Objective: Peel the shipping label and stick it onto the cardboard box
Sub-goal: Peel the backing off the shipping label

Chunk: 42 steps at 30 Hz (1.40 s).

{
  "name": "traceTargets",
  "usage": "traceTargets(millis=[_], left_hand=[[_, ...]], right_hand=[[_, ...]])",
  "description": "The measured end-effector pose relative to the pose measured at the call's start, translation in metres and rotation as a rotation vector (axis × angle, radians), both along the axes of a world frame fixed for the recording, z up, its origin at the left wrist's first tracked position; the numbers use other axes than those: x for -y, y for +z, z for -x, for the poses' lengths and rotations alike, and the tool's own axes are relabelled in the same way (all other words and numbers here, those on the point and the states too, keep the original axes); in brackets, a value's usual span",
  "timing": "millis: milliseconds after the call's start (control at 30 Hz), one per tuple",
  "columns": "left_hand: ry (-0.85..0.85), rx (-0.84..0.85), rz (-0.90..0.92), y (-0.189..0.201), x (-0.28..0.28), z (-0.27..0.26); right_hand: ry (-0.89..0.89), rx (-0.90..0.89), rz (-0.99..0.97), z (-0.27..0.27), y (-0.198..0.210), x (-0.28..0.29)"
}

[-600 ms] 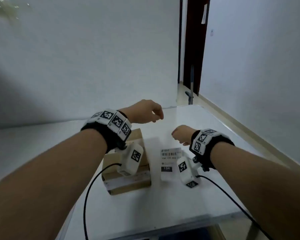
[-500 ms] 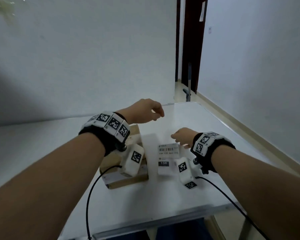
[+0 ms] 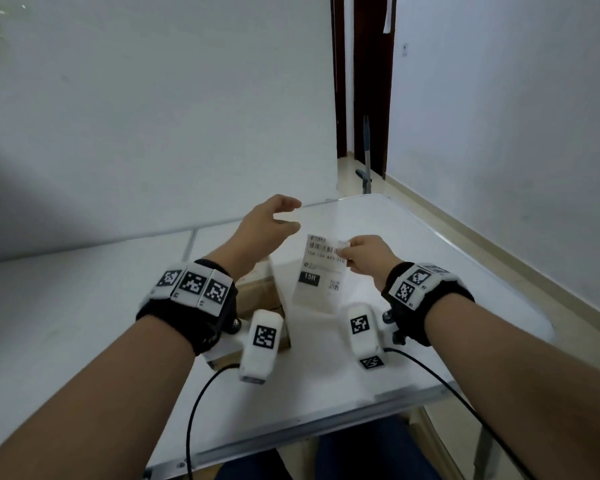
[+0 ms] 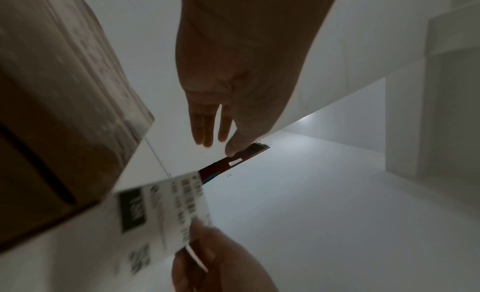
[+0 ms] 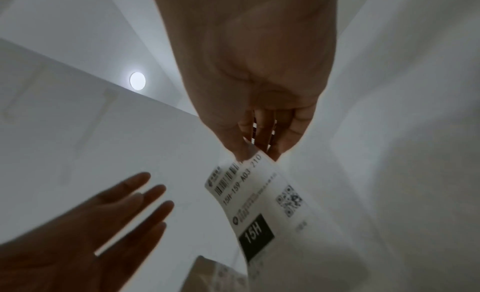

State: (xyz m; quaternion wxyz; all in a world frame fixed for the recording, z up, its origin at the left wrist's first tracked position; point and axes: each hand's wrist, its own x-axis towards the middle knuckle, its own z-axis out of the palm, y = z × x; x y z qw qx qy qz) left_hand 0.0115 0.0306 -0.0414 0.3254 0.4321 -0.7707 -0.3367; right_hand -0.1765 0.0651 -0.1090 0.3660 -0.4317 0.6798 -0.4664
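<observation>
We are holding the shipping label [image 3: 321, 270] up in the middle of the head view, just right of centre, its printed face toward us and its lower end hanging over the white table [image 3: 447, 306]. Our right hand [image 3: 364, 258] is pinching its upper right edge between thumb and fingertips, and in the right wrist view the sheet is curving down and away from that pinch toward the bottom of the frame. Our left hand [image 3: 269, 221] is hovering just left of the label, fingers loosely spread and holding nothing. The cardboard box [image 3: 257, 292] is sitting at lower centre, mostly hidden behind our left wrist.

We are judging that the peel itself is not yet begun; the pictures are not showing whether any backing is lifted. To do it well, we are advising that the free hand take the opposite corner, so one hand is steadying the backing while the other is lifting the label slowly at a low angle. Fingers should be staying off the adhesive, and the sheet should be kept taut so it is not curling onto itself before reaching the box.
</observation>
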Motion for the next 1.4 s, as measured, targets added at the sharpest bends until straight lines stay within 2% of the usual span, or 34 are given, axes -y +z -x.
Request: traceTargets(millis=[67, 167, 367, 533, 700, 867, 1000, 1100, 1300, 1400], left_hand=[[0.072, -0.069, 0.013, 0.003, 0.0, 0.003], [0.083, -0.181, -0.091, 0.006, -0.003, 0.006], [-0.072, -0.309, -0.241, 0.004, -0.011, -0.005], [-0.097, -0.261, -0.238, 0.004, -0.008, -0.014], [-0.091, -0.26, -0.244, -0.001, -0.006, -0.028], [0.096, -0.48, -0.234, -0.008, 0.002, -0.048], [0.153, -0.597, -0.245, -0.012, 0.002, -0.058], [0.168, -0.646, -0.251, -0.014, -0.002, -0.063], [0.158, -0.651, -0.223, -0.02, -0.01, -0.069], [0.242, -0.491, -0.114, -0.022, -0.011, -0.073]], right_hand=[[-0.029, 0.097, 0.112, -0.004, 0.016, 0.002], [-0.023, 0.199, 0.216, -0.013, 0.037, 0.002], [-0.002, 0.3, 0.303, -0.021, 0.05, 0.001], [-0.047, 0.392, 0.309, -0.033, 0.049, 0.005], [-0.004, 0.47, 0.327, -0.049, 0.049, 0.008], [0.166, 0.532, 0.212, -0.066, 0.046, -0.003], [0.324, 0.511, 0.108, -0.08, 0.039, -0.012], [0.343, 0.513, 0.117, -0.087, 0.038, -0.016], [0.328, 0.482, 0.117, -0.098, 0.037, -0.017], [0.3, 0.501, 0.118, -0.102, 0.036, -0.018]])
